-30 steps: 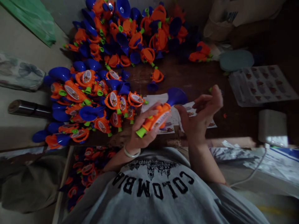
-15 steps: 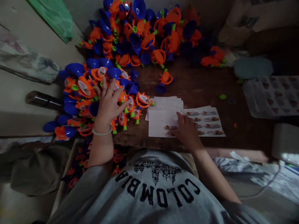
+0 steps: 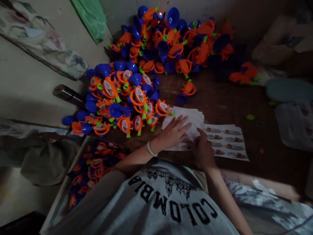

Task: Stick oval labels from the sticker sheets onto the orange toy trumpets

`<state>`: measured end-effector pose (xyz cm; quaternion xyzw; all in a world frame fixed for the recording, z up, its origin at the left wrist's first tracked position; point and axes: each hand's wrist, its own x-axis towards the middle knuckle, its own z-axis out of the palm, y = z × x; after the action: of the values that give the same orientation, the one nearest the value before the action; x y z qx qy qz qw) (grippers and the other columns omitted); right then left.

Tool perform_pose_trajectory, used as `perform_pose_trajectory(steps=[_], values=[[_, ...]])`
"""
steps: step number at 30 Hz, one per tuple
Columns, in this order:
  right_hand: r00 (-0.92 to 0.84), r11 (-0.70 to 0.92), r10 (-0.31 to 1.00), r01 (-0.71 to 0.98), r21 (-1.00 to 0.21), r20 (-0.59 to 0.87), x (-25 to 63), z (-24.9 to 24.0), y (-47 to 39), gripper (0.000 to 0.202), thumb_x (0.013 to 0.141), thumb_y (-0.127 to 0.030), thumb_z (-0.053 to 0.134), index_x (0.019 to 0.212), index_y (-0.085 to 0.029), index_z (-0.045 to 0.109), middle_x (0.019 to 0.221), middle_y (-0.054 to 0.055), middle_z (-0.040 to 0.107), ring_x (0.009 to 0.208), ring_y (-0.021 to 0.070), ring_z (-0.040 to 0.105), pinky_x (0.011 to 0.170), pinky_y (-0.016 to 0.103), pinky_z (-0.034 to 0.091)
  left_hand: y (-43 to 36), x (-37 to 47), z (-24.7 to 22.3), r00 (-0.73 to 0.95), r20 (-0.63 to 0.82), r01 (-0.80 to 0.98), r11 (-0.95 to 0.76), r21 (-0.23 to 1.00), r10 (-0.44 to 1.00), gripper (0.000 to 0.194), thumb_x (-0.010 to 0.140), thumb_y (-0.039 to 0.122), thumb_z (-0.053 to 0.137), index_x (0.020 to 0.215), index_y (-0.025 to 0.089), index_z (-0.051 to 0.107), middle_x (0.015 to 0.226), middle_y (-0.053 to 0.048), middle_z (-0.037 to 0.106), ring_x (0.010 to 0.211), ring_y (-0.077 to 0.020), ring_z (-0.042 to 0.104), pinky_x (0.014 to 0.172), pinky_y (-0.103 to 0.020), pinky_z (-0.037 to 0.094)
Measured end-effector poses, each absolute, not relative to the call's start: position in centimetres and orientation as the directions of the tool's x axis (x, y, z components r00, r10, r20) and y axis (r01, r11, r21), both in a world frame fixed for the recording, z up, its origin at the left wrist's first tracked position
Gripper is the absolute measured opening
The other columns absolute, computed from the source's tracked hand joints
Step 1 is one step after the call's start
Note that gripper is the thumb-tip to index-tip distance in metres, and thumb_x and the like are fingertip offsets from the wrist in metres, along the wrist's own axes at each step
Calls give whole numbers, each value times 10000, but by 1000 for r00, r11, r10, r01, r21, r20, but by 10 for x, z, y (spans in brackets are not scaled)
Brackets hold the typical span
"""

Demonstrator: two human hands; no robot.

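Resting the left hand (image 3: 172, 133) palm-down on the white sheets (image 3: 196, 120), spreading the fingers apart and grasping nothing visible. Holding the right hand (image 3: 202, 149) close beside it, curling the fingers over the sheets' near right part, but leaving any grip on paper or sticker impossible to tell in this dim light. Having the white sheets lying near the front edge of the counter (image 3: 225, 98), between the heap of labelled toy trumpets (image 3: 139, 94) and a printed sticker sheet (image 3: 233, 140). Perhaps risking a skid or crease in the layered paper, from uneven pressing with the left hand or too sharp a tug with the right. Possibly risking a torn or folded sticker too, from rushing at a thin edge in poor light. Crowding the nearest labelled trumpet (image 3: 163, 107) close to the sheets' left side, so perhaps inviting a knock and a slide of loosely piled trumpets onto the paper. Possibly courting a tumble toward the bin (image 3: 64, 186) below, from lying so near the counter's edge.
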<state>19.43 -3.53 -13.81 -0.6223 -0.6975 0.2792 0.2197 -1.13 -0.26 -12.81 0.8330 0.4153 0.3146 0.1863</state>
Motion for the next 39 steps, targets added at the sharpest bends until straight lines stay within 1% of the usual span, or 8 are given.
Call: perform_pose_trajectory(steps=[4, 8, 12, 15, 22, 31, 36, 39], values=[[-140, 20, 989, 430, -903, -45, 200, -132, -45, 789, 869, -402, 715, 1540, -188, 359, 870, -1, 682, 715, 201, 669, 681, 352, 560, 7, -6, -106, 364, 218, 710, -421, 564, 905, 644, 1029, 528, 563, 1526, 125, 494, 1416, -259, 669, 1328, -412, 671, 1154, -595, 513], [-130, 82, 991, 321, -944, 42, 201, -117, -52, 748, 874, -346, 758, 1526, -266, 400, 786, -54, 686, 654, 163, 654, 657, 315, 548, 9, -6, -79, 310, 10, 808, -269, 525, 951, 429, 1027, 382, 614, 1400, 170, 593, 1239, -151, 766, 1088, -280, 757, 917, -387, 597], [-136, 283, 959, 355, -891, 250, 203, -101, -52, 379, 886, -283, 758, 1251, -293, 659, 853, -18, 746, 732, 167, 706, 703, 311, 585, 9, -8, -66, 303, 97, 745, -299, 597, 948, 248, 999, 268, 642, 1237, 203, 672, 1088, -62, 785, 943, -204, 747, 843, -314, 554], [-219, 381, 923, 401, -833, 317, 204, -91, -52, 212, 927, -249, 712, 1133, -293, 740, 965, 13, 800, 844, 187, 755, 762, 323, 619, 7, -10, -56, 276, 196, 692, -336, 639, 941, 201, 985, 230, 647, 1180, 204, 686, 1012, -34, 771, 873, -173, 722, 822, -292, 538], [-166, 450, 890, 457, -767, 424, 198, -75, -56, 196, 935, -150, 686, 1069, -273, 760, 930, 4, 808, 832, 174, 763, 736, 301, 627, -4, -13, -32, 257, 356, 626, -436, 647, 898, 190, 988, 296, 671, 1158, 214, 691, 780, 29, 653, 699, -130, 623, 692, -252, 476], [-133, 677, 676, 502, -538, 725, 191, -68, -61, 337, 927, -31, 646, 1009, -320, 799, 859, -8, 656, 748, 119, 645, 618, 237, 537, -3, -13, -31, 200, 296, 594, -356, 721, 934, 166, 936, 178, 674, 1098, 215, 688, 670, 69, 534, 614, -108, 542, 629, -243, 405], [-33, 738, 596, 416, -531, 802, 193, -72, -66, 220, 925, -225, 753, 1006, -423, 806, 1051, 14, 606, 956, 188, 659, 772, 359, 606, 3, -22, -31, 96, 269, 589, -272, 761, 958, 151, 939, 198, 658, 1084, 230, 686, 653, 70, 509, 591, -113, 515, 610, -258, 383], [54, 689, 676, 308, -656, 735, 200, -76, -66, 322, 961, -410, 706, 1247, -559, 714, 1349, 22, 555, 1290, 294, 613, 942, 508, 633, 7, -27, -31, 52, 281, 553, -262, 791, 958, 138, 945, 200, 655, 1074, 235, 685, 649, 67, 502, 575, -115, 479, 604, -268, 376]])
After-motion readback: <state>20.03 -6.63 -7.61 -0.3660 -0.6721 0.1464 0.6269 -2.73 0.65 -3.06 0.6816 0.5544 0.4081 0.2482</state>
